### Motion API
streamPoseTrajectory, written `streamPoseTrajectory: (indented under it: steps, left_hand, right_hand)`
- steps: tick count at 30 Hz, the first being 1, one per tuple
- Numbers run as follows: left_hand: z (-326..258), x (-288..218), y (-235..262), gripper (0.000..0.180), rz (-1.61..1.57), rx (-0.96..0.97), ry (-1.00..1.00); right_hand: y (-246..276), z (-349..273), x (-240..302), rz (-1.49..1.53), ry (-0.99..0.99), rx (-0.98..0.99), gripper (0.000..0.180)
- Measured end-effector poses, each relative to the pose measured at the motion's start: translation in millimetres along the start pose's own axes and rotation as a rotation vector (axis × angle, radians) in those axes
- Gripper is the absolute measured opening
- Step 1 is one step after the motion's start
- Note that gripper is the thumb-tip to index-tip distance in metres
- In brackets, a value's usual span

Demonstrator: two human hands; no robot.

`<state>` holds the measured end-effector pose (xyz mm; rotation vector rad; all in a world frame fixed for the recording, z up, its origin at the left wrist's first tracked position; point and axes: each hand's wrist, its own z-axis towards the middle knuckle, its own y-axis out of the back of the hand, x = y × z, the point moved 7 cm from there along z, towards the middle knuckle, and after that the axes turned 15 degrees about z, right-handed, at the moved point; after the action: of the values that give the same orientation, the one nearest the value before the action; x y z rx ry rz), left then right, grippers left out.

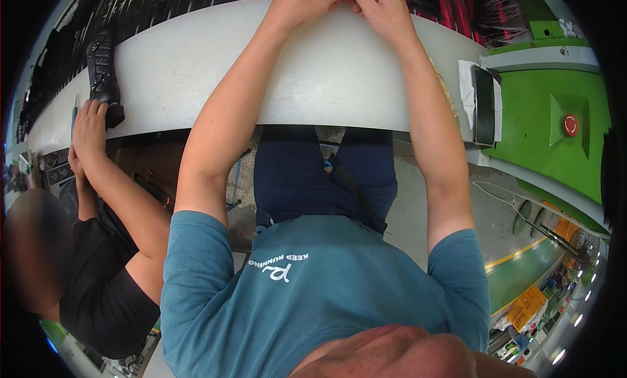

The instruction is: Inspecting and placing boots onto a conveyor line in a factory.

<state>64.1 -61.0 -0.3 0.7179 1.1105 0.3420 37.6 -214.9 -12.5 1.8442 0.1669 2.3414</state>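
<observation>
At the top edge of the head view, beyond the white worktable (339, 84), both my hands are raised close together. My left hand (302, 5) has its fingers bent, thumb and fingertips pinched. Against it, my right hand (384, 12) is pinched in the same way, and the fingertips of the two hands nearly touch. The picture's edge cuts off part of the fingers, so whatever is between them, if anything, cannot be made out. Dark rods and bristles (196, 0) run along the table's far side, just behind my hands.
To my left a co-worker's hand (90, 126) is beside a black quilted boot (102, 67) on the table. At the right, a dark phone (484, 107) lies on white paper by a green machine housing (542, 110) with a red stop button (570, 124). Red strands (457, 12) hang at the far right.
</observation>
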Motion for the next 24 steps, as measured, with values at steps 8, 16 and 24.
streamPoseTrajectory:
  steps: [8, 16, 24]
  left_hand:
    - [-0.2, -2.5, 0.5, 0.03, 0.007, -0.004, -0.006]
    - [1.2, -0.3, -1.6, 0.032, -0.035, 0.029, 0.023]
    - [-1.3, -5.8, 1.9, 0.034, -0.012, 0.023, 0.021]
  right_hand:
    - [-0.3, -0.7, 1.3, 0.03, 0.002, -0.006, 0.034]
    - [-0.7, 0.2, -2.0, 0.18, -0.011, -0.028, 0.028]
    - [0.3, 0.3, -1.9, 0.138, -0.023, -0.026, 0.029]
